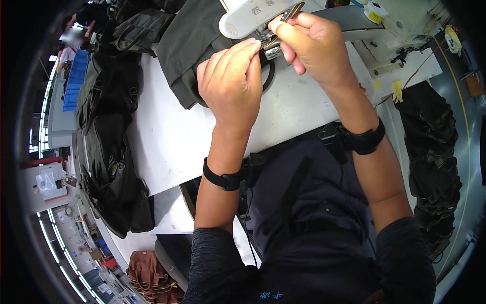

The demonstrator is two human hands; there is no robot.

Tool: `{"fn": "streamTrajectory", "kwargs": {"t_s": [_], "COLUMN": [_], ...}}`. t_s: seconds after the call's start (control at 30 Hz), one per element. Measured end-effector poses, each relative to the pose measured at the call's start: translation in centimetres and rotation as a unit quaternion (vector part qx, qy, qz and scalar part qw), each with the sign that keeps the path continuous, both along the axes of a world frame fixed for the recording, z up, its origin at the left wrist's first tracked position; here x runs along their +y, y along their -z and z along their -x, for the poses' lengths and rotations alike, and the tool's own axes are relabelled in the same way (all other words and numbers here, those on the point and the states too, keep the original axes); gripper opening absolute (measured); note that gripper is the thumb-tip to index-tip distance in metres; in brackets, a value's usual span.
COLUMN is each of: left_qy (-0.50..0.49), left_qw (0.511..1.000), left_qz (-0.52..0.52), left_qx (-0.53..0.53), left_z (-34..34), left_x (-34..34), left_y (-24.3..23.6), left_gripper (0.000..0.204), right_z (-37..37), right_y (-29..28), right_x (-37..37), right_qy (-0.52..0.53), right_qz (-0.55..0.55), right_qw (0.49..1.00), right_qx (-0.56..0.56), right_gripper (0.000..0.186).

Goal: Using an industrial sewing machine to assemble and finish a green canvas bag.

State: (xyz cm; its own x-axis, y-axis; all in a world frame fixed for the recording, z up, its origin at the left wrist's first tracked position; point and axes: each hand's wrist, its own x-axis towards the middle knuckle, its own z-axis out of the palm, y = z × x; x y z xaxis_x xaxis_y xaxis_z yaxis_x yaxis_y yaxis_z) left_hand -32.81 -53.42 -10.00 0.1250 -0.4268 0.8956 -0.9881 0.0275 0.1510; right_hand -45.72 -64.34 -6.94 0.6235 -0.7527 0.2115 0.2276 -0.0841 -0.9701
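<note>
While in the right hand (314, 46), slim tool (292, 11) near left hand (230, 78).

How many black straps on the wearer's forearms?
2: left strap around the left forearm, right strap around the right forearm. Both show plainly.

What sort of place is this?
It looks like a sewing workshop, maybe one where bags are made. There's a white sewing machine at the top, a row of dark bags along the left, and a brown bag at the lower left.
</note>
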Motion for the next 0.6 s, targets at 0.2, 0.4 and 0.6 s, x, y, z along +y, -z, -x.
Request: {"fn": "streamTrajectory", "kwargs": {"t_s": [0.2,0.4,0.6], "left_qy": [-0.005,0.000,0.011], "left_qw": [1.000,0.999,1.000], "left_qz": [0.003,-0.007,-0.005], "left_qx": [0.000,0.032,0.001], "left_z": [-0.10,-0.04,-0.44], "left_x": [-0.07,-0.07,-0.06], "left_y": [0.07,0.09,0.07], "left_gripper": [0.014,0.011,0.013], "right_z": [-0.04,-0.12,0.00], "right_y": [-0.05,-0.05,-0.07], "right_x": [0.09,0.34,0.21], "right_qy": [0.002,0.015,0.009], "right_qz": [0.004,0.000,0.007], "right_qw": [1.000,1.000,1.000], "right_qx": [0.012,0.019,0.014], "right_gripper": [0.024,0.021,0.022]}}
